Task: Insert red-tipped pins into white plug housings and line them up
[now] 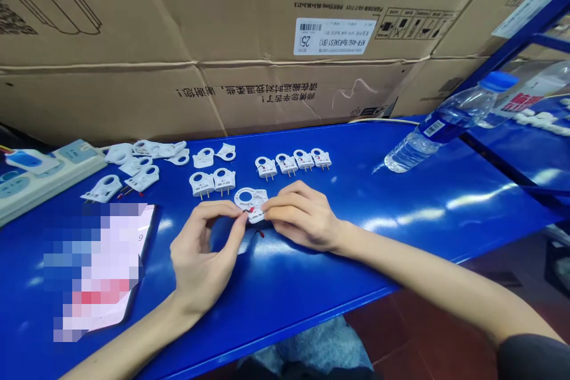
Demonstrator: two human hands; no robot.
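Between my two hands, just above the blue table, is a white plastic plug housing [259,197] with a round hole and small red and black parts inside. My left hand [205,255] pinches a small red-and-black wire piece [250,210] at the housing's left side, thumb against forefinger. The fingers of my right hand [307,217] are closed on the housing's right edge. Another short wire piece with a red end [260,234] shows just below the housing. Behind my hands, several similar plug housings [294,164] stand in a row with their metal pins toward me.
More white housings [142,154] lie loosely at the back left, by a power strip [44,175]. A phone [111,273] lies at the left, partly pixelated. A water bottle [445,122] leans at the right. Cardboard [249,24] walls off the back of the blue table [356,190].
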